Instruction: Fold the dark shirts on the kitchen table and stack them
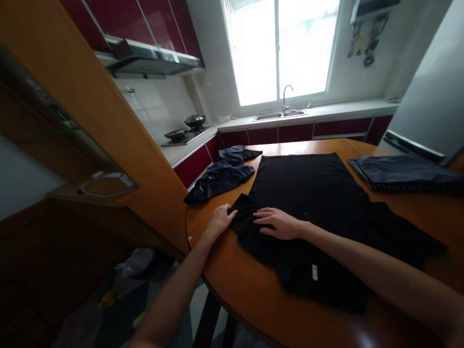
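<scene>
Daylight floods a two-pane sliding window (277, 50) above a double-bowl sink (281, 116) set in a white countertop (340, 108). Glossy dark-red cabinets (261, 136) run beneath it; others hang beside a range hood (155, 60) over a gas stove (188, 136). The walls (210, 53) are pale. An orange-brown wooden desk (232, 270) with a curved edge fills the foreground, and the floor below is dim.

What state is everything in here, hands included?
Black shirt: spread out
Navy clothes: crumpled
Grey clothes: folded, stacked
Left hand: pinching shirt's sleeve
Right hand: open, flat on shirt
Cupboards: shut
Back pan: lidded
Front pan: lid unclear
Window: too bright to tell
Tap: unclear
</scene>
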A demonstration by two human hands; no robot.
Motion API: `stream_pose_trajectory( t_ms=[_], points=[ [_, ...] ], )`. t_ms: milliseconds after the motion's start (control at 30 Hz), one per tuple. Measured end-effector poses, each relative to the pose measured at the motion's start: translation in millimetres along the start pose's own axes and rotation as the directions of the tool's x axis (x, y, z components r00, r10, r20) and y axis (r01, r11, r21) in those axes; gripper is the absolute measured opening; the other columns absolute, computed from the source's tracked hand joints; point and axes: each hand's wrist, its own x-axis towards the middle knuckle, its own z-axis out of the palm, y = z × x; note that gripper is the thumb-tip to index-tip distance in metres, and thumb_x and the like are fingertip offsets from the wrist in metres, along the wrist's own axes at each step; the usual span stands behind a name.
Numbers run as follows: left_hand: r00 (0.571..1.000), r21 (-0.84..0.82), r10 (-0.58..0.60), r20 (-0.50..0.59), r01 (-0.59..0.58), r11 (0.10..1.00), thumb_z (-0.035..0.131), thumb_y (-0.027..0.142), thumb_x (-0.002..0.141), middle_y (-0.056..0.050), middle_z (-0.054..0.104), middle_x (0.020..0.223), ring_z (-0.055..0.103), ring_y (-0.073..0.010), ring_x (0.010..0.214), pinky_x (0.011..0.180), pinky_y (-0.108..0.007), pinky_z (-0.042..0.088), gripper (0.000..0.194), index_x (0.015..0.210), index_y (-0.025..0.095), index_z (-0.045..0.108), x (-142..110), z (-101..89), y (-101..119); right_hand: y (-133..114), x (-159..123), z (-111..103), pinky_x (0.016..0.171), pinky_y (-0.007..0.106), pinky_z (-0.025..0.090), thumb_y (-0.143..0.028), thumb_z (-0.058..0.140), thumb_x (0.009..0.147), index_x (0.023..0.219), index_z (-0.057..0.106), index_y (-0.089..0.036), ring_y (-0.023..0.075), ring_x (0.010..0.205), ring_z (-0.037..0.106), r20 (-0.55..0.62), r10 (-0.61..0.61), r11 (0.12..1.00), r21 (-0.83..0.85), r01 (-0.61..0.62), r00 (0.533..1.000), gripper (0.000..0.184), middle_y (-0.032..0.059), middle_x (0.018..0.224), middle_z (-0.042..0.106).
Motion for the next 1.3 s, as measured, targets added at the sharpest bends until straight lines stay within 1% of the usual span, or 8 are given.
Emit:
stream_pose_trajectory(
  t_ms=[167, 300, 433, 500, 633, 767, 1000, 1300],
  points=[
    [0.983, -0.388, 0.021, 0.183, 0.053, 0.92, 0.067, 0.058, 0.079, 0.0, 0.06, 0.067, 0.056, -0.0164, 0.063, 0.057, -0.026, 0.037, 0.042, 0.071, 0.017, 0.061, 30, -29.5, 3, 4, 3, 2, 0.111, 0.042, 0.044, -0.038, 0.054, 0.099, 0.116, 0.075, -0.023, 0.0238, 0.125, 0.061, -0.169, 0.129, 0.959, 0.274, -0.079, 0.977, 0.031, 0.008, 0.129, 0.069],
    [0.925, -0.608, 0.128, 0.358, 0.127, 0.784, 0.07, 0.067, 0.075, 0.0, 0.063, 0.072, 0.058, -0.0137, 0.062, 0.054, -0.022, 0.038, 0.052, 0.087, 0.017, 0.067, 51, -62.8, 45, 7, 10, -3, 0.078, 0.036, 0.059, -0.043, 0.049, 0.099, 0.117, 0.069, -0.019, 0.0214, 0.087, 0.072, -0.365, 0.527, 0.76, 0.606, -0.234, 0.768, 0.036, 0.0081, 0.101, 0.076],
    [0.765, -0.624, 0.303, 0.568, 0.16, 0.765, 0.058, 0.074, 0.083, -0.006, 0.073, 0.09, 0.068, -0.0166, 0.068, 0.055, -0.023, 0.044, 0.061, 0.11, 0.02, 0.066, 70, -64.6, 93, 17, 9, -9, 0.057, 0.03, 0.055, -0.054, 0.04, 0.099, 0.133, 0.055, -0.018, 0.0201, 0.071, 0.07, -0.3, 0.75, 0.526, 0.811, -0.256, 0.589, 0.052, 0.0071, 0.091, 0.074],
    [0.798, -0.617, 0.314, 0.514, 0.09, 0.782, 0.057, 0.068, 0.087, -0.009, 0.075, 0.093, 0.067, -0.0154, 0.066, 0.054, -0.023, 0.043, 0.055, 0.108, 0.018, 0.066, 84, -48.5, 101, 21, 6, -10, 0.064, 0.031, 0.056, -0.054, 0.044, 0.097, 0.13, 0.057, -0.017, 0.0208, 0.077, 0.07, -0.316, 0.774, 0.529, 0.799, -0.286, 0.548, 0.051, 0.0068, 0.088, 0.073],
    [0.942, -0.553, 0.289, 0.17, -0.152, 0.819, 0.06, 0.048, 0.09, -0.007, 0.074, 0.087, 0.061, -0.0135, 0.064, 0.061, -0.025, 0.047, 0.035, 0.097, 0.015, 0.069, 109, -2.6, 83, 25, 0, -5, 0.07, 0.031, 0.056, -0.033, 0.069, 0.082, 0.135, 0.054, -0.016, 0.0194, 0.077, 0.069, -0.312, 0.768, 0.569, 0.735, -0.37, 0.56, 0.057, 0.0048, 0.087, 0.073],
    [0.882, -0.422, 0.458, 0.113, -0.375, 0.826, 0.058, 0.045, 0.091, -0.005, 0.068, 0.088, 0.062, -0.017, 0.078, 0.078, -0.03, 0.05, 0.032, 0.093, 0.017, 0.074, 120, 27.4, 50, 26, -1, 0, 0.066, 0.029, 0.055, -0.016, 0.069, 0.075, 0.134, 0.055, -0.018, 0.0165, 0.072, 0.067, -0.299, 0.751, 0.594, 0.696, -0.403, 0.589, 0.061, 0.0046, 0.091, 0.073],
    [0.766, -0.391, 0.622, 0.164, -0.528, 0.754, 0.061, 0.051, 0.09, -0.007, 0.06, 0.104, 0.058, -0.0199, 0.1, 0.097, -0.033, 0.047, 0.035, 0.088, 0.02, 0.075, 128, 37.5, 31, 20, 3, 2, 0.073, 0.032, 0.057, -0.02, 0.066, 0.078, 0.124, 0.059, -0.019, 0.0196, 0.082, 0.071, -0.386, 0.729, 0.62, 0.723, -0.306, 0.565, 0.047, 0.005, 0.095, 0.073],
    [0.842, -0.294, 0.532, 0.088, -0.488, 0.822, 0.054, 0.05, 0.093, -0.006, 0.06, 0.096, 0.058, -0.0186, 0.092, 0.095, -0.034, 0.045, 0.045, 0.063, 0.019, 0.065, 130, 49.1, 35, 23, 1, -7, 0.091, 0.043, 0.053, -0.03, 0.063, 0.086, 0.11, 0.067, -0.02, 0.0251, 0.101, 0.066, -0.566, 0.612, 0.784, 0.528, -0.327, 0.552, 0.027, 0.0097, 0.109, 0.072]
  ],
)
